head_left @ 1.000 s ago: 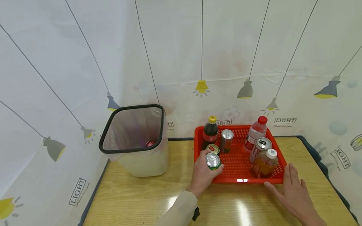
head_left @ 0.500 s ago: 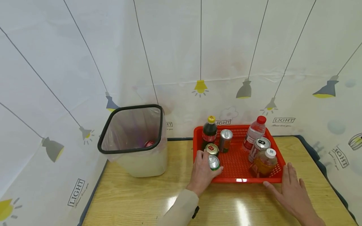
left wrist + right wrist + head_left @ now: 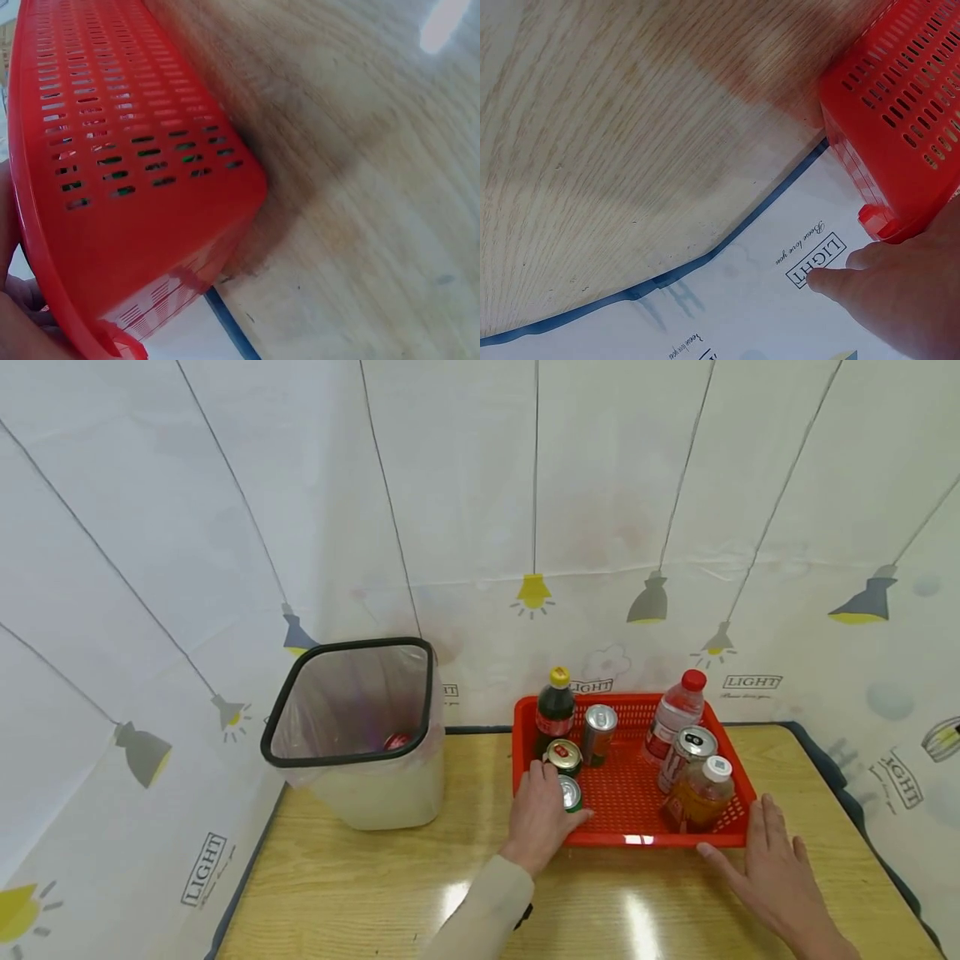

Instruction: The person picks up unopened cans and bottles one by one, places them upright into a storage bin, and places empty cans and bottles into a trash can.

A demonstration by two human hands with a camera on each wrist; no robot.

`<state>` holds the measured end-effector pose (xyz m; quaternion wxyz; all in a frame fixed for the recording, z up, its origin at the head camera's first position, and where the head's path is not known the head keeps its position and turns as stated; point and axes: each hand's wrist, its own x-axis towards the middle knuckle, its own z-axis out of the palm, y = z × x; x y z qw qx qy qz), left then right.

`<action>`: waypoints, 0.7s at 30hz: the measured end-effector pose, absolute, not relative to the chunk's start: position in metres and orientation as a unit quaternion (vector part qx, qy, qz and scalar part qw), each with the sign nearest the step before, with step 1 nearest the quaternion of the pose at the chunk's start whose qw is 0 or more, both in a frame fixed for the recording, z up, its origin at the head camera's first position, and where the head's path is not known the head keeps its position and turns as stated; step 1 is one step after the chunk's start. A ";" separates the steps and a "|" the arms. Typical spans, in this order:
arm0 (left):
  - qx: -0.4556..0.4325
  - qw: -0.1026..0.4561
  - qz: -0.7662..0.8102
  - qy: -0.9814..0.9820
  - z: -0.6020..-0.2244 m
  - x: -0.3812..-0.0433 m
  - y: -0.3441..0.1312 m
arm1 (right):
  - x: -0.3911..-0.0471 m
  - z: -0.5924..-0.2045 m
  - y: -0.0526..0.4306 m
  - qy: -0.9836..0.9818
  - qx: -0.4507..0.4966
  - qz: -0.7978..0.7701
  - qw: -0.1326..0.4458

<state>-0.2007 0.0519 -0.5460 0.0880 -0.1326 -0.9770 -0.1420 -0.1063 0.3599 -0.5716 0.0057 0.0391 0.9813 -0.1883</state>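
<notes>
My left hand [image 3: 542,817] is at the front left corner of a red plastic basket [image 3: 637,839]. Its fingers and thumb are around a green drink can [image 3: 572,795] with a silver lid, which stands low inside; the hand hides much of the can. Beside it is a gold-topped can [image 3: 564,753]. In the left wrist view, part of the left hand [image 3: 21,319] shows at the basket's rim [image 3: 34,195], and green shows through the slots. My right hand [image 3: 783,877], fingers extended, touches the basket's front right corner.
The basket also holds a cola bottle [image 3: 555,714], a silver-topped can [image 3: 599,735], a red-capped bottle [image 3: 675,714], another can [image 3: 687,753] and a white-capped bottle of amber drink [image 3: 699,795]. A lined bin [image 3: 375,793] with something red inside stands left on the wooden table [image 3: 360,893].
My left hand has lowered the green can deeper into the basket's front left corner, and now covers more of its lid. The right hand stays at the basket's corner.
</notes>
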 end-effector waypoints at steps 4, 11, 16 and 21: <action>-0.133 0.075 -0.137 -0.979 -0.544 -0.199 0.050 | -0.105 -0.573 0.358 0.981 0.041 -0.189 0.001; -0.163 0.091 -0.185 -0.965 -0.548 -0.192 0.038 | -0.107 -0.573 0.357 0.981 0.044 -0.190 0.008; -0.211 0.118 -0.267 -0.933 -0.553 -0.182 0.021 | -0.108 -0.572 0.357 0.981 0.047 -0.189 0.015; -0.250 0.146 -0.272 -0.918 -0.556 -0.172 0.001 | -0.107 -0.570 0.359 0.981 0.047 -0.188 0.018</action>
